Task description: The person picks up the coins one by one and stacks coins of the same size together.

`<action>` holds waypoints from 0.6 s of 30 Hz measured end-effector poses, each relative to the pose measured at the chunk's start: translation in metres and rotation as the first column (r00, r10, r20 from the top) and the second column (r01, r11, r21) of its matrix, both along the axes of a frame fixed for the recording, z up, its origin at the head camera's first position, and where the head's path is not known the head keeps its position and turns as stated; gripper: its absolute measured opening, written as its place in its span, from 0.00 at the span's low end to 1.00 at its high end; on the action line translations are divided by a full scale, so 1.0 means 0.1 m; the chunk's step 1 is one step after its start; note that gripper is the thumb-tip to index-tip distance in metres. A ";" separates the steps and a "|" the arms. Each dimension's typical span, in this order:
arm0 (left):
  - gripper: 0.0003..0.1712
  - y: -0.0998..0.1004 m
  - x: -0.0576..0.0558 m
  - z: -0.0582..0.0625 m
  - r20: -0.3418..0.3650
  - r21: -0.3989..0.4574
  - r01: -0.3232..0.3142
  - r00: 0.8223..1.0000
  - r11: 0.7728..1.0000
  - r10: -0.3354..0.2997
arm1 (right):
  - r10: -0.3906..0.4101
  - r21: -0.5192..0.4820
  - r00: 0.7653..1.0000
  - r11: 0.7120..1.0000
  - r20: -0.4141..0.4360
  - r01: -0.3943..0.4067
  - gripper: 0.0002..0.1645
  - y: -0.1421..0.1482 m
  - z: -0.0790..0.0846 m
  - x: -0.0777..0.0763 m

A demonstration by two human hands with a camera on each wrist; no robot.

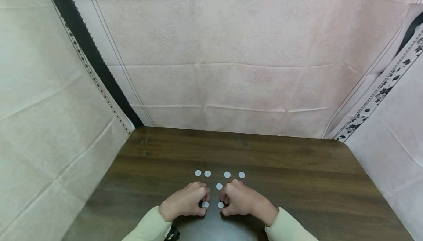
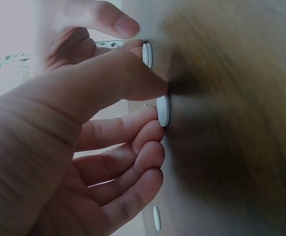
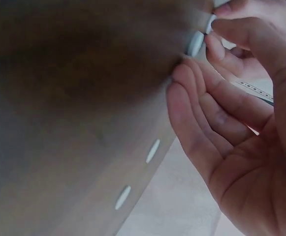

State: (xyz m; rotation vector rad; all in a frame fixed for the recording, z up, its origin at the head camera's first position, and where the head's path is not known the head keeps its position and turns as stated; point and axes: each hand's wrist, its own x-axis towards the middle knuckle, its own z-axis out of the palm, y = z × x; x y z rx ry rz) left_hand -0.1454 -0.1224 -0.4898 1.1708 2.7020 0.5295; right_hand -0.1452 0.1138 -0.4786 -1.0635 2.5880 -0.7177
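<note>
My left hand (image 1: pixel 190 200) pinches a small white disc (image 1: pixel 205 204) on the wooden table between thumb and fingertips. The left wrist view shows that disc (image 2: pixel 163 112) close up, its edge at the thumb tip. Opposite it, my right hand (image 1: pixel 242 201) rests with bent fingers beside another white disc (image 1: pixel 220 205). In the right wrist view the fingertips lie close to this disc (image 3: pixel 196 44), while the thumb stands slightly apart from it. A single white disc (image 1: pixel 219 186) lies farther out, between the two hands.
Beyond the hands, white discs lie in a row: two on the left (image 1: pixel 207 173) and two on the right (image 1: pixel 227 174). The brown wooden table (image 1: pixel 281 167) ends at pale hanging cloth (image 1: pixel 231 68) at the back and sides.
</note>
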 end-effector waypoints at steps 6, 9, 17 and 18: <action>0.09 -0.01 0.00 0.01 0.002 0.007 0.004 1.000 1.000 -0.004 | 0.020 0.035 0.999 0.999 -0.041 -0.019 0.10 0.05 0.06 -0.09; 0.09 -0.01 0.00 0.01 0.012 0.006 0.002 1.000 1.000 -0.003 | 0.018 0.031 0.997 0.999 -0.074 -0.016 0.10 0.07 0.08 -0.15; 0.09 -0.02 0.02 -0.01 -0.008 0.013 -0.002 1.000 1.000 0.002 | 0.018 0.040 0.993 0.999 -0.119 -0.013 0.07 0.07 0.09 -0.30; 0.09 -0.02 0.03 -0.01 -0.011 0.013 -0.003 1.000 1.000 0.004 | 0.023 0.041 0.992 0.999 -0.126 -0.018 0.07 0.06 0.09 -0.31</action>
